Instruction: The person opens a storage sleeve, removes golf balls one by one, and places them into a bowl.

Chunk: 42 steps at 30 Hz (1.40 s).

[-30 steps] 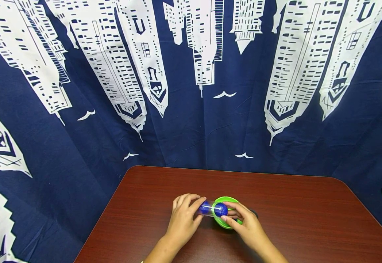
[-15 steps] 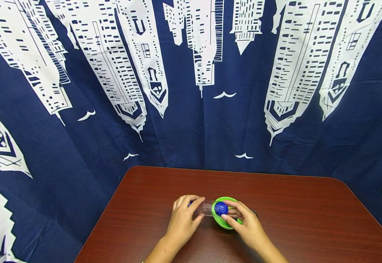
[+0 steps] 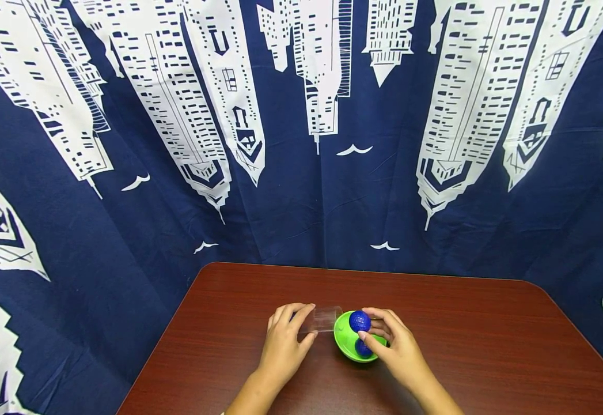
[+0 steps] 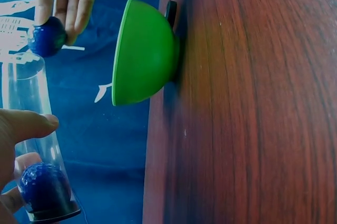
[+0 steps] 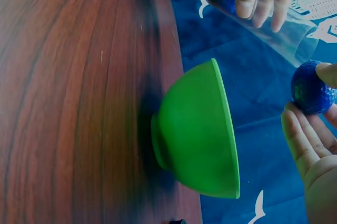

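Note:
My left hand grips a clear plastic tube that lies tilted in the air. In the left wrist view a blue dimpled ball sits inside it at the dark closed end. With thumb and fingers, my right hand pinches another blue ball, just off the tube's mouth and over a green bowl. A further blue ball rests in that bowl, partly hidden by the right thumb. The bowl stands upright on the table below both hands.
A reddish-brown wooden table carries the bowl. Close by the bowl lies a small black object, mostly hidden. Behind the table hangs a dark blue cloth printed with white buildings and birds.
The right hand has drawn the blue ball out of the tube's mouth and over the bowl. The other ball has slid to the tube's closed end. The left hand has moved slightly left with the tube.

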{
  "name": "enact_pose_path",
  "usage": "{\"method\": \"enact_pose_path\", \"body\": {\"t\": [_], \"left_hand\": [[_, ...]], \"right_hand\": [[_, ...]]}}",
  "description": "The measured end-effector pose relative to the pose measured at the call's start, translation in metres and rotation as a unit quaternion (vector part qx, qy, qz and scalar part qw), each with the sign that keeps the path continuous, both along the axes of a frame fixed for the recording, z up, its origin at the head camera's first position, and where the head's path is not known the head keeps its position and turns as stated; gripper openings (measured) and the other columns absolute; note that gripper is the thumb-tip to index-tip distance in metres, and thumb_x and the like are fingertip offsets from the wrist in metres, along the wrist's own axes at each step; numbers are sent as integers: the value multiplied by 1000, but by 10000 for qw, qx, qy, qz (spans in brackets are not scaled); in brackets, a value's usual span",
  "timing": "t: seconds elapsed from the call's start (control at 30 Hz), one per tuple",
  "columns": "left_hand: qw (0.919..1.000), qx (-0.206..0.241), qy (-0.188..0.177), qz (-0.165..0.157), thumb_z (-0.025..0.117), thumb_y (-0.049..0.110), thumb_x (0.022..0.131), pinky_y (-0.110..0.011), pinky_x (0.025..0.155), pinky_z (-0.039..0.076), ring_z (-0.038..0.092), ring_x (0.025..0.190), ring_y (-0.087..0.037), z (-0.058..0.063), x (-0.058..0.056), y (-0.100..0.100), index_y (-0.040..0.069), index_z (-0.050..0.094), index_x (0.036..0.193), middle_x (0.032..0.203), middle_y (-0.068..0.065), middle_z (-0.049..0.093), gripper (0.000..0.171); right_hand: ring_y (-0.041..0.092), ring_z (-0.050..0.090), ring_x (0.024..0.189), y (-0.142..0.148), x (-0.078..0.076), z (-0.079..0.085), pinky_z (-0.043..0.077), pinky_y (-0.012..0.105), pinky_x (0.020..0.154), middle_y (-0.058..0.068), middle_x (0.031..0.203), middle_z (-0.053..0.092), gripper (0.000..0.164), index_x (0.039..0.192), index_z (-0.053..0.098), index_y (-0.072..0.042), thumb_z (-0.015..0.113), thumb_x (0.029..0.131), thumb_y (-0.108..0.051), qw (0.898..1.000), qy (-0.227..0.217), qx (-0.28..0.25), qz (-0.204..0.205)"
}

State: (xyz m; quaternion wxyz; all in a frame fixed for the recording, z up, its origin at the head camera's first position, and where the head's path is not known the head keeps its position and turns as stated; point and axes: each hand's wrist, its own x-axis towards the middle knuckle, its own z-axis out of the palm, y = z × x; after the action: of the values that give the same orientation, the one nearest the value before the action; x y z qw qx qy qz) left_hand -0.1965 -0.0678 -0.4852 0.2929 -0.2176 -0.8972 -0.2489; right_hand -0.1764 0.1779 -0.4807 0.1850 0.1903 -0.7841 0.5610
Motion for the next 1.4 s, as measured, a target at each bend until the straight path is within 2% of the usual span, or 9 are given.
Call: {"method": "enact_pose_path", "body": {"t": [0.13,0.3,0.53,0.63,0.77,0.93,1.07,1.2,1.4], "left_hand": [[9999,135,6,29,89,23,76,-43,100,49,56,116,-17,0,-1,0,21,64,132,123,3,63,61],[9990,414,-146,44,88,25,78,-43,98,50,57,116,-17,-1,-2,1,21,64,132,122,2,64,59],[9959,796,-424,-2,86,26,80,-41,96,53,59,115,-17,-3,-3,1,21,63,134,122,1,65,59],[9947,880,-536,-8,85,27,81,-40,95,54,59,114,-16,-4,-4,1,22,63,134,122,3,65,57],[9926,987,-703,-29,84,28,83,-39,95,54,58,115,-15,-4,-4,1,23,62,135,123,3,64,56],[9908,1083,-805,-60,83,29,84,-40,95,55,57,115,-14,-3,-4,2,24,62,135,123,4,63,55],[9894,1182,-845,-58,83,29,84,-39,95,55,57,115,-13,-3,-4,2,24,63,134,123,4,64,54],[9896,1234,-734,-49,84,28,83,-38,93,55,57,114,-13,-4,-6,2,24,63,133,123,5,64,55],[9902,1257,-601,-33,85,27,82,-37,91,55,58,112,-13,-4,-6,2,23,64,133,122,5,64,55]], "right_hand": [[6,69,99,2,-4,-5,59,22,86,8,116,62,42,124,63,-4,78,85,0,9997,156,189,17],[9,69,98,3,-9,-11,61,29,85,4,114,63,43,123,64,-4,80,83,0,9972,399,630,-17],[9,69,98,1,-14,-15,61,33,84,-2,112,64,43,122,66,-6,82,82,-4,9930,279,1151,-11],[10,69,98,0,-16,-15,61,38,84,-3,111,64,43,122,67,-5,82,82,-3,9904,306,1348,21],[9,69,97,-1,-18,-16,62,37,83,-3,109,64,43,121,67,-7,82,81,-3,9864,344,1608,33],[8,69,96,-1,-21,-16,62,35,83,-5,108,63,43,122,67,-10,83,82,-8,9777,316,2077,-17],[13,71,97,-1,-21,-15,61,33,83,-4,111,64,43,123,67,-8,83,84,-12,9680,297,2494,-9],[16,71,100,-2,-22,-14,61,30,84,-2,116,64,43,124,66,-8,82,85,-16,9591,192,2824,-7],[12,70,100,-4,-25,-17,60,30,84,-5,115,63,41,124,67,-10,81,86,-19,9500,167,3119,-36]]}}
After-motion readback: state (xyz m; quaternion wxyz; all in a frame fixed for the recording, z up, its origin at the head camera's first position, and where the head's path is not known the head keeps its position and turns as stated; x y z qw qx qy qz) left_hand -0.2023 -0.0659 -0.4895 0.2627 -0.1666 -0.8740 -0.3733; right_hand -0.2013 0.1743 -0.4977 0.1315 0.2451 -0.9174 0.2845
